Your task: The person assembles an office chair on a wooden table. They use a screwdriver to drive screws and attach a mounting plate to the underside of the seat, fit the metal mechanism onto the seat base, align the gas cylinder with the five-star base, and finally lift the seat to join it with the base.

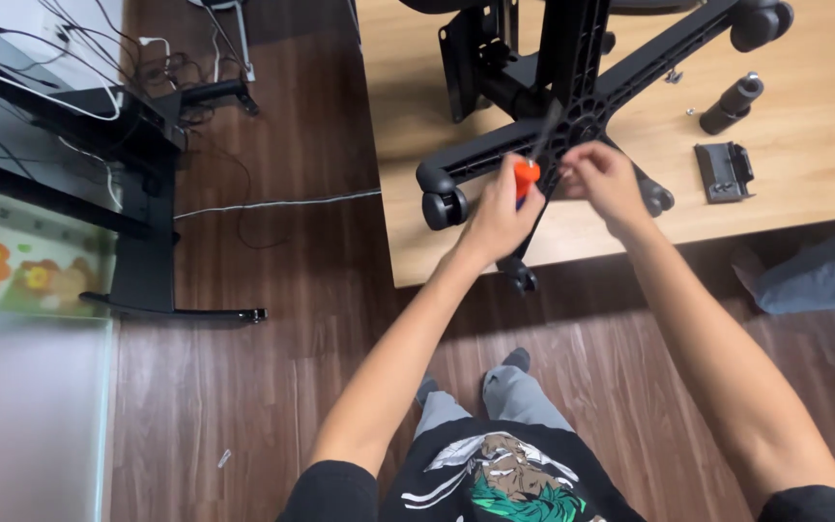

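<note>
A black five-arm chair base with castor wheels lies on a light wooden table. My left hand is closed around a screwdriver with an orange handle, its shaft pointing up toward the hub of the base. My right hand is at the hub just right of the screwdriver, fingers pinched together; whether it holds a small part I cannot tell.
A black cylinder and a small black bracket lie on the table at the right, with a loose screw nearby. A black desk frame with cables stands on the left over dark wood flooring.
</note>
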